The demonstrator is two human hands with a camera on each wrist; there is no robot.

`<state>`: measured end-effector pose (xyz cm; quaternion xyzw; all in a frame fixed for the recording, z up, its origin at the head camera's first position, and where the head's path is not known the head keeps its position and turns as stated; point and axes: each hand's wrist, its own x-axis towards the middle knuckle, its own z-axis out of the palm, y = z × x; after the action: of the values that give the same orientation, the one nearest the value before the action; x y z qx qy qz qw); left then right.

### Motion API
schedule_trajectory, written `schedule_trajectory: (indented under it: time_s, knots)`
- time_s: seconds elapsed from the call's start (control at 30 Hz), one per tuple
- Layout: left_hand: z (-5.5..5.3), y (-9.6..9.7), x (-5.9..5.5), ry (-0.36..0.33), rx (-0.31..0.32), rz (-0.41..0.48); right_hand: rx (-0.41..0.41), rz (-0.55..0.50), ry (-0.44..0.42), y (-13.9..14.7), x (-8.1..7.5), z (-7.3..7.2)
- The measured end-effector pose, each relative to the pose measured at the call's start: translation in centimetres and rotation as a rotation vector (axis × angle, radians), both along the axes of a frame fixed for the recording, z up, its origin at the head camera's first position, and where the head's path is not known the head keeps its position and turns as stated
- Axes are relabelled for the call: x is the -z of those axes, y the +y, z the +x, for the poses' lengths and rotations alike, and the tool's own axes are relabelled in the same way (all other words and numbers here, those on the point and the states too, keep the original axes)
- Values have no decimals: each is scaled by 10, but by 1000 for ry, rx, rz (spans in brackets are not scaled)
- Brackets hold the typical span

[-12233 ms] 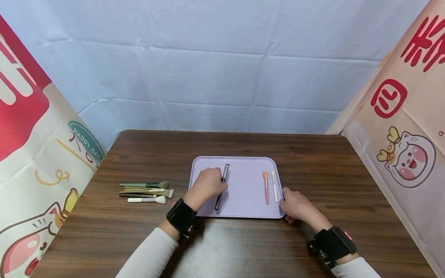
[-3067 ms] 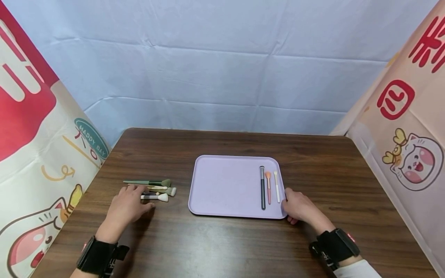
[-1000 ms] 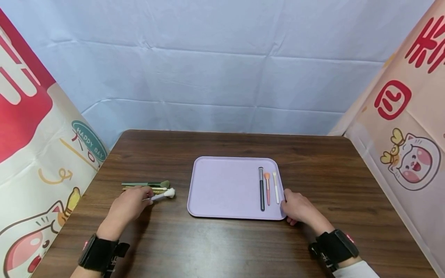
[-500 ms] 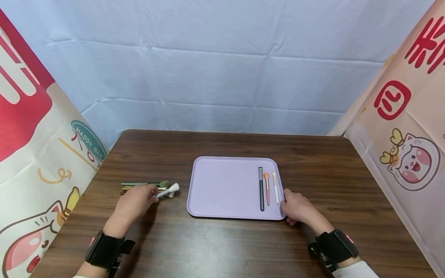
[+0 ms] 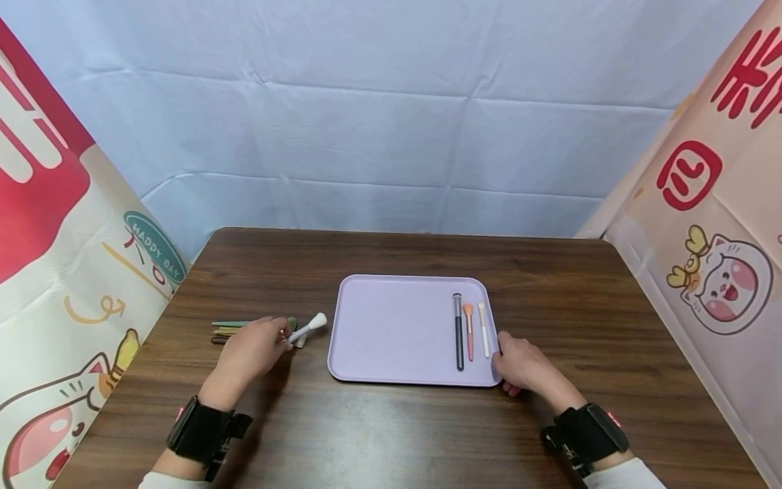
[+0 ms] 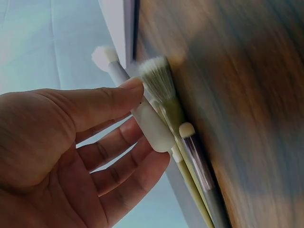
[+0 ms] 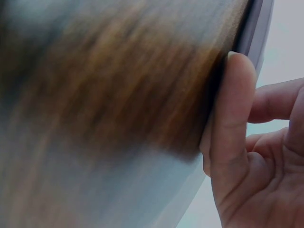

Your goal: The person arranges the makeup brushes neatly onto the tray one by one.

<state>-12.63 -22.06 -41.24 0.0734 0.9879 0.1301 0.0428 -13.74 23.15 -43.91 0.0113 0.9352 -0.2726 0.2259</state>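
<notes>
My left hand [image 5: 256,346] pinches a white-headed makeup brush [image 5: 308,327] between thumb and fingers, its bristles pointing up and to the right. In the left wrist view the pale handle end of this brush [image 6: 154,126] shows below the thumb. Under and behind the hand lie several makeup brushes [image 5: 227,331], partly hidden; one has a broad pale head [image 6: 159,78], another a dark handle [image 6: 199,164]. My right hand [image 5: 522,363] holds the lilac tray [image 5: 397,333] at its near right corner. In the right wrist view, fingers [image 7: 233,99] press against the tray's edge.
Toward the right side of the tray, a dark brush [image 5: 459,333], a pink brush [image 5: 469,333] and a slim white brush [image 5: 483,331] lie side by side. The wooden table [image 5: 391,435] ends at a pale blue cloth [image 5: 391,156]; printed cloths hang on both sides.
The left hand first placed the dark brush beside the pink one, then returned to the pile. It has picked up the white-headed brush and moved it right, toward the tray. The right hand stays put.
</notes>
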Motion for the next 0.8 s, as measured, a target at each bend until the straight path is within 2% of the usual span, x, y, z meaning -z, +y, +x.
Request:
schedule_trajectory:
  time_s: [0.2,0.37,0.57,0.8]
  knots:
    - [-5,11,-1,-17,-19,4,3,2,-8,0,0,-1]
    - [-9,21,-4,-61,-44,22,0,-1,-6,0,0,-1]
    - [-14,32,-5,-64,-44,23,-7,0,-5,1,-1,0]
    - [-18,47,-7,-98,-56,50,-8,2,-2,1,0,-1]
